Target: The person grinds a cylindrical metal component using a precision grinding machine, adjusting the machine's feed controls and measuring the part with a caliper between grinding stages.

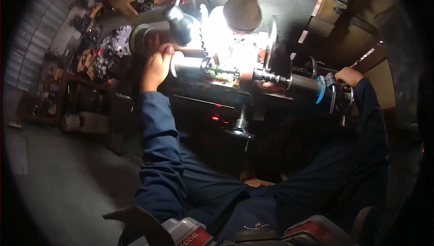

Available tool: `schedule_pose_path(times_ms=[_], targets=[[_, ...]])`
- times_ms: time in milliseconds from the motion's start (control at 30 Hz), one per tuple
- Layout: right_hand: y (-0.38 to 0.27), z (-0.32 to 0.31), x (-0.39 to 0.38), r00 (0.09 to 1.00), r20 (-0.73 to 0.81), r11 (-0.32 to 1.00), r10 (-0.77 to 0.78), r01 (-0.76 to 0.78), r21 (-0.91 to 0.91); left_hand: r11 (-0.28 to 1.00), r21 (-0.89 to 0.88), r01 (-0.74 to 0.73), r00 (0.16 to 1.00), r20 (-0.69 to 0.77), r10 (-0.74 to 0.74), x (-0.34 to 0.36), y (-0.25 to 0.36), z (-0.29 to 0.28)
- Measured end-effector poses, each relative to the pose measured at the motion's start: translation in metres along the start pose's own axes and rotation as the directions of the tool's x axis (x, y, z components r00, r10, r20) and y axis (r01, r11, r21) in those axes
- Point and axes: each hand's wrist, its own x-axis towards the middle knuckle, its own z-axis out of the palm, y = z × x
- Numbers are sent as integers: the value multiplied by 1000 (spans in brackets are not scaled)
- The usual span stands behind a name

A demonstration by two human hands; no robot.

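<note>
My left hand (157, 65) is at the left end of a brightly lit machine, its fingers curled against a metal cylinder (185, 65) with a pale end disc. My right hand (348, 76) grips a metal fitting (344, 96) at the machine's right end, fingertips partly hidden. Beside it sits a cylindrical housing (305, 83) with a blue band. A shaft (269, 76) runs from that housing toward the glaring centre, where detail is washed out. A work lamp (183, 24) hangs over the left part, and a chrome handwheel (240, 132) sticks out below the middle.
A pale tapered housing (242, 8) hangs above the machine. Shelves and heaped metal parts (113, 47) stand at the left, over a grey floor (77, 169). Wooden blocks and panels (327, 11) are at the upper right. My legs (208, 164) are below the machine.
</note>
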Motion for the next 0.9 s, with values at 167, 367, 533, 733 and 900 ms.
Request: schedule_pose_path(times_ms=[167,367,533,733,900], targets=[[64,31,45,956,290,957,52,-131,258,995,-82,-60,997,-51,56,14,2,22],[4,4,7,946,126,896,298,-323,304,988,-155,-20,1000,2,20,14,1,22],[-41,8,-42,834,-441,923,332,-190,335,991,-135,-23,1000,3,23,16,-9,22],[-80,39,-73,491,-765,901,418,-332,279,972,-224,71,996,69,-57,14,2,19],[-83,69,-72,210,-948,937,239,-307,168,993,-72,90,989,122,-81,15,10,9]])
